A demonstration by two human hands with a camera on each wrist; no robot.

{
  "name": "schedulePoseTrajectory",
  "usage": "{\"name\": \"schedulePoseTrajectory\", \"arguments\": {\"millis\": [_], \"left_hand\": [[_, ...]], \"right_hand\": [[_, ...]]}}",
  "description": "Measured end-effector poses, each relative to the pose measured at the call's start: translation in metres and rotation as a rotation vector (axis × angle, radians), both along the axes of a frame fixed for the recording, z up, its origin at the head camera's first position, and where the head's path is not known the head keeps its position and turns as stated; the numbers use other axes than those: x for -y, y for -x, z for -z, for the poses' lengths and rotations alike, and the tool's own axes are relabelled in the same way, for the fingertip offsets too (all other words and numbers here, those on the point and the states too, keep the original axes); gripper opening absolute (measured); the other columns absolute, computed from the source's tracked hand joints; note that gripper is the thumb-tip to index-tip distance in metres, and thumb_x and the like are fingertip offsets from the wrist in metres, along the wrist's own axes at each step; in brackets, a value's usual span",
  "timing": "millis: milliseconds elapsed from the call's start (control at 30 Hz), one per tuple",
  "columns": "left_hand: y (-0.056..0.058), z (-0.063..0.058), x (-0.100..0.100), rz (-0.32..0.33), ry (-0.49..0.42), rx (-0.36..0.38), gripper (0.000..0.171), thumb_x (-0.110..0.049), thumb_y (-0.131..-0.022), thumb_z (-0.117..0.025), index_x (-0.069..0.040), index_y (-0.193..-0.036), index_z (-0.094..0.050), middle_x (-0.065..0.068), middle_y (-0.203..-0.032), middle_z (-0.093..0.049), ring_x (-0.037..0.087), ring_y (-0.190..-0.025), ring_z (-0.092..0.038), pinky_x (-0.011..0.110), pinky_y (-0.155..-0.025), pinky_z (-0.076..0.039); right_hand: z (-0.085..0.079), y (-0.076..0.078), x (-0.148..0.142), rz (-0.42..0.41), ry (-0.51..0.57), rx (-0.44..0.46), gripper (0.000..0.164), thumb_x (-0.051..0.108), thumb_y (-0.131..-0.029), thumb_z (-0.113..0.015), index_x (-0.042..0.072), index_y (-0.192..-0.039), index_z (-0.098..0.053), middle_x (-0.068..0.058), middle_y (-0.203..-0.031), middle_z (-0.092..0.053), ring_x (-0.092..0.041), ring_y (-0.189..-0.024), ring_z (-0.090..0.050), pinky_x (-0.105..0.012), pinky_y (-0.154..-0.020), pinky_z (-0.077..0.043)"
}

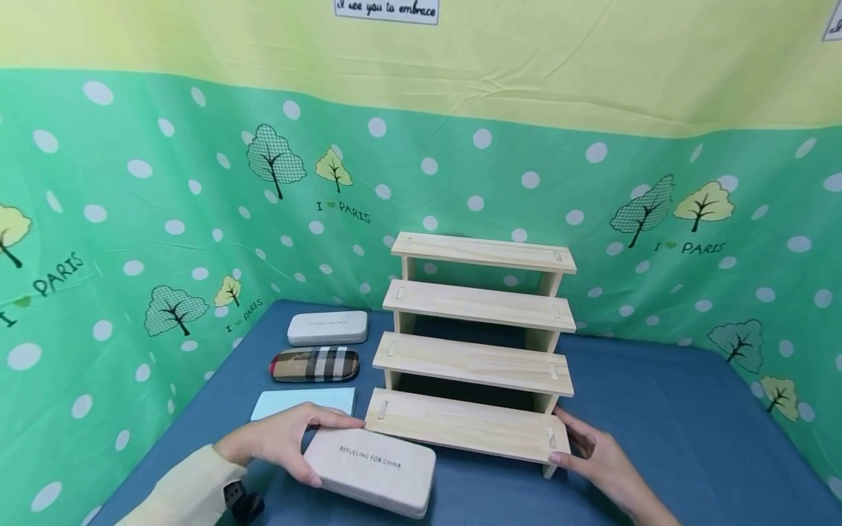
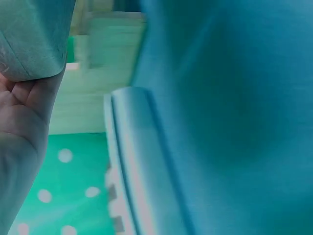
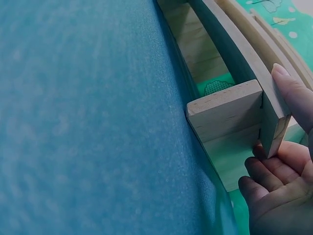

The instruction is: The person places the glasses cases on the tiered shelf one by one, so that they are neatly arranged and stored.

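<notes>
A pale grey glasses case (image 1: pixel 371 467) printed "REFUELING FOR CHINA" is gripped at its left end by my left hand (image 1: pixel 289 442). In the left wrist view, part of the case (image 2: pixel 34 39) shows above the palm (image 2: pixel 24 107), tilted off the cloth. To its right stands a four-tier wooden step rack (image 1: pixel 470 424). My right hand (image 1: pixel 601 464) holds the right end of the lowest shelf, thumb on the top and fingers beneath. The right wrist view shows that thumb (image 3: pixel 293 93) against the shelf end (image 3: pixel 276 122), beside the side support.
Left of the rack, a second pale case (image 1: pixel 327 328), a plaid case (image 1: pixel 316 364) and a light blue case (image 1: pixel 305 400) lie in a column on the blue tablecloth (image 1: pixel 664 409). A printed green curtain (image 1: pixel 447 168) hangs behind.
</notes>
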State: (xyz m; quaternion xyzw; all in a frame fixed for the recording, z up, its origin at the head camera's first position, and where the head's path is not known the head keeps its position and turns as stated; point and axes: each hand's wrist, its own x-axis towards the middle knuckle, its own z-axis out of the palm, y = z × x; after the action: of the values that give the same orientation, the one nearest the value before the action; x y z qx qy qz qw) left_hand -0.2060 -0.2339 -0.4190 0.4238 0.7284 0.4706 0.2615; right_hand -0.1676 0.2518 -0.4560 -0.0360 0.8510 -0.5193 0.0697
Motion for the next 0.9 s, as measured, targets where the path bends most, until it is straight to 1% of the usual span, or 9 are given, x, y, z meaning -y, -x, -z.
{"name": "schedulePoseTrajectory", "arguments": {"millis": [133, 233, 300, 467, 533, 700, 733, 833, 900], "left_hand": [[0.007, -0.02, -0.007, -0.002, 0.007, -0.038, 0.073, -0.014, -0.073, -0.076, -0.004, -0.139, -0.046, 0.008, -0.134, -0.054, 0.018, -0.117, -0.05, 0.028, -0.095, -0.037], [0.015, -0.037, -0.013, -0.002, -0.001, -0.071, 0.073, -0.015, -0.072, -0.077, -0.004, -0.138, -0.047, 0.012, -0.136, -0.052, 0.019, -0.118, -0.049, 0.03, -0.092, -0.039], [0.022, -0.05, -0.019, 0.001, -0.009, -0.098, 0.073, -0.014, -0.072, -0.077, -0.004, -0.138, -0.048, 0.012, -0.136, -0.051, 0.019, -0.116, -0.049, 0.031, -0.09, -0.04], [0.04, -0.077, -0.033, 0.009, -0.022, -0.207, 0.074, -0.015, -0.071, -0.079, -0.004, -0.138, -0.048, 0.01, -0.133, -0.053, 0.019, -0.109, -0.052, 0.03, -0.085, -0.044], [0.047, -0.087, -0.039, 0.007, -0.03, -0.219, 0.075, -0.014, -0.071, -0.079, -0.005, -0.138, -0.048, 0.011, -0.133, -0.053, 0.019, -0.107, -0.053, 0.03, -0.083, -0.045], [0.065, -0.111, -0.052, -0.008, -0.015, -0.232, 0.076, -0.013, -0.069, -0.08, -0.004, -0.138, -0.048, 0.009, -0.13, -0.055, 0.018, -0.102, -0.053, 0.03, -0.079, -0.046], [0.07, -0.115, -0.054, -0.005, -0.011, -0.249, 0.076, -0.013, -0.069, -0.08, -0.004, -0.137, -0.048, 0.01, -0.129, -0.055, 0.019, -0.102, -0.053, 0.03, -0.079, -0.046], [0.082, -0.126, -0.062, -0.025, -0.001, -0.284, 0.077, -0.014, -0.067, -0.08, -0.003, -0.137, -0.049, 0.011, -0.127, -0.057, 0.019, -0.098, -0.053, 0.029, -0.076, -0.046], [0.09, -0.133, -0.068, -0.044, 0.002, -0.286, 0.077, -0.014, -0.067, -0.08, -0.003, -0.137, -0.049, 0.011, -0.127, -0.057, 0.019, -0.097, -0.053, 0.029, -0.075, -0.045]], "right_hand": [[-0.001, 0.0, 0.0, 0.007, -0.006, 0.011, 0.076, 0.025, -0.083, -0.072, -0.005, -0.142, -0.034, -0.027, -0.143, -0.036, -0.038, -0.13, -0.038, -0.044, -0.1, -0.038], [-0.001, 0.0, -0.001, 0.008, -0.011, 0.015, 0.077, 0.026, -0.083, -0.072, -0.005, -0.142, -0.034, -0.027, -0.143, -0.036, -0.039, -0.13, -0.038, -0.045, -0.1, -0.037], [-0.001, 0.0, -0.002, 0.008, -0.011, 0.014, 0.077, 0.026, -0.083, -0.072, -0.005, -0.142, -0.034, -0.027, -0.143, -0.036, -0.039, -0.13, -0.038, -0.045, -0.1, -0.037], [-0.002, 0.0, -0.002, 0.007, -0.004, 0.013, 0.077, 0.026, -0.083, -0.073, -0.005, -0.142, -0.034, -0.027, -0.143, -0.037, -0.039, -0.13, -0.038, -0.044, -0.099, -0.038], [-0.002, 0.0, -0.001, 0.01, -0.005, 0.015, 0.077, 0.026, -0.082, -0.073, -0.005, -0.142, -0.035, -0.027, -0.143, -0.037, -0.039, -0.13, -0.039, -0.044, -0.099, -0.038], [0.0, 0.001, 0.001, 0.007, 0.004, 0.018, 0.076, 0.026, -0.082, -0.073, -0.005, -0.142, -0.036, -0.026, -0.143, -0.037, -0.039, -0.13, -0.039, -0.044, -0.099, -0.039], [0.0, 0.001, 0.001, 0.006, 0.005, 0.016, 0.076, 0.026, -0.082, -0.073, -0.004, -0.142, -0.036, -0.026, -0.143, -0.037, -0.039, -0.13, -0.039, -0.044, -0.098, -0.04], [0.001, 0.002, 0.001, 0.007, 0.013, 0.018, 0.076, 0.026, -0.082, -0.073, -0.004, -0.142, -0.036, -0.025, -0.143, -0.037, -0.039, -0.13, -0.039, -0.044, -0.098, -0.04], [0.001, 0.002, 0.0, 0.01, 0.012, 0.019, 0.076, 0.026, -0.082, -0.073, -0.003, -0.142, -0.036, -0.025, -0.144, -0.037, -0.039, -0.13, -0.039, -0.044, -0.098, -0.04]]}}
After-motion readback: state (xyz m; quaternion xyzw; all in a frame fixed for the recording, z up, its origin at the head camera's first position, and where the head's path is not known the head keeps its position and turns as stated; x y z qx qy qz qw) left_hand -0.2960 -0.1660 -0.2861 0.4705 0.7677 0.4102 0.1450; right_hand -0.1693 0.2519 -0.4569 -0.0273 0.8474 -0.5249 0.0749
